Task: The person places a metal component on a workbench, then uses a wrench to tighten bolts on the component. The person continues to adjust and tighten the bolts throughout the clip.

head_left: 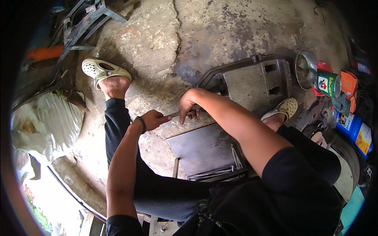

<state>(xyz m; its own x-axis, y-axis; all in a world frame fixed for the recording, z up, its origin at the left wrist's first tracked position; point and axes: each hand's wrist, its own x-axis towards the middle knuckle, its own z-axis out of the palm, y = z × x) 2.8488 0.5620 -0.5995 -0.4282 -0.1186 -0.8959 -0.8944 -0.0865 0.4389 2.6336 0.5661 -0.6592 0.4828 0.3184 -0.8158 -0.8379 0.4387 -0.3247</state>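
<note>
My left hand (152,120), with a dark beaded bracelet at its wrist, is closed around one end of a thin, dark, rod-like piece (175,114). The piece runs across to my right hand (189,105), which bends down over its other end with the fingers curled. Its exact kind is too small to make out, and my fingers hide both ends. Just below my hands lies a flat grey metal plate (199,147), near my knees. Beyond my right hand, a dark metal frame (220,67) surrounds a grey slab (244,84) on the floor.
At the right stand a metal bowl (305,69), a green container (328,84) and a blue jug (351,131). A metal stand (84,27) is at the far left, with a whitish plastic sheet (51,122) nearer. The concrete floor (141,35) is cracked and stained.
</note>
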